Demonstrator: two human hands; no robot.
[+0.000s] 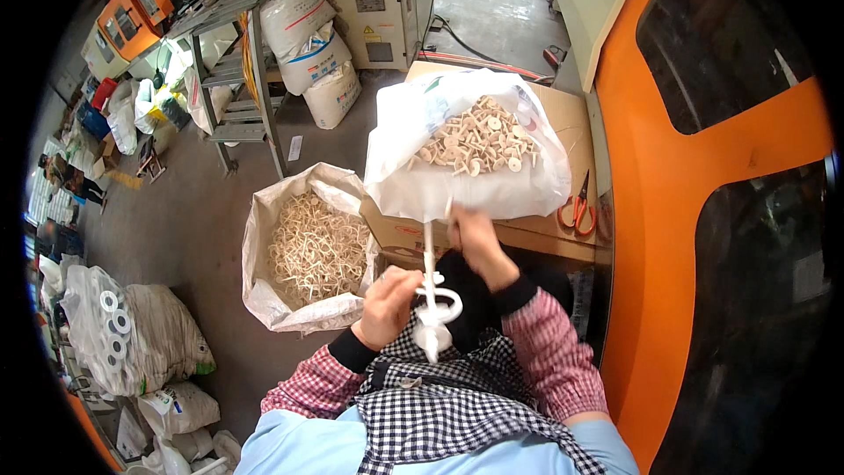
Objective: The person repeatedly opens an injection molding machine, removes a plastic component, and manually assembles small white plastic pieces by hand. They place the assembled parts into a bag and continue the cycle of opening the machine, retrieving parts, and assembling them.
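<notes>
My left hand [387, 303] is closed on a white moulded plastic part [431, 299], held upright over my lap. This part has a long thin stem, a ring and a rounded piece near its lower end. My right hand [477, 246] is beside the upper stem, blurred, with its fingers drawn together; a small pale bit shows at the fingertips, too smeared to name. Beyond the hands, a white plastic bag [409, 185] lies spread over a cardboard box, holding many cream disc-headed pegs [483, 136]. To the left, a woven sack [264, 299] holds many cream ring-shaped pieces [318, 246].
Red-handled scissors [578, 215] lie on the cardboard [554, 242] to the right. An orange machine [651, 299] stands close on my right. Metal steps [242, 114] and stacked full sacks [316, 62] are at the back left. A bulging bag [163, 334] stands at the far left.
</notes>
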